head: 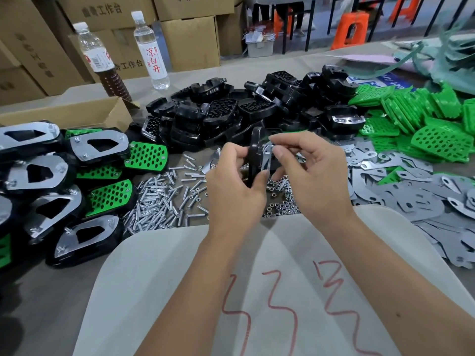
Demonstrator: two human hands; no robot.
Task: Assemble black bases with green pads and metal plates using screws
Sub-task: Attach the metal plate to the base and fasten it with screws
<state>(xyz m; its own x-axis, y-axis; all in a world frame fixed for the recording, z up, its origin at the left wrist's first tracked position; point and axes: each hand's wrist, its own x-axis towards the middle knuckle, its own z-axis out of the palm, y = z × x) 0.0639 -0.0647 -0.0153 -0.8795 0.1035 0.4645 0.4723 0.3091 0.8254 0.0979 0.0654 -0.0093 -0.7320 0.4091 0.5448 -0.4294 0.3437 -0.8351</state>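
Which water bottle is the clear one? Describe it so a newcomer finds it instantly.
Start at the stacked cardboard boxes behind the table's far left. Two bottles stand before them; take the right bottle, nearer the black bases pile. It has a white label with red characters and clear contents, while the left bottle holds dark brown liquid.

Glossy black plastic bases (257,109) lie heaped by matt green perforated plastic pads (437,140), dull grey sheet-metal plates (411,201), shiny metal screws (159,201), brown cardboard boxes (190,39) and clear plastic bottles (150,50).
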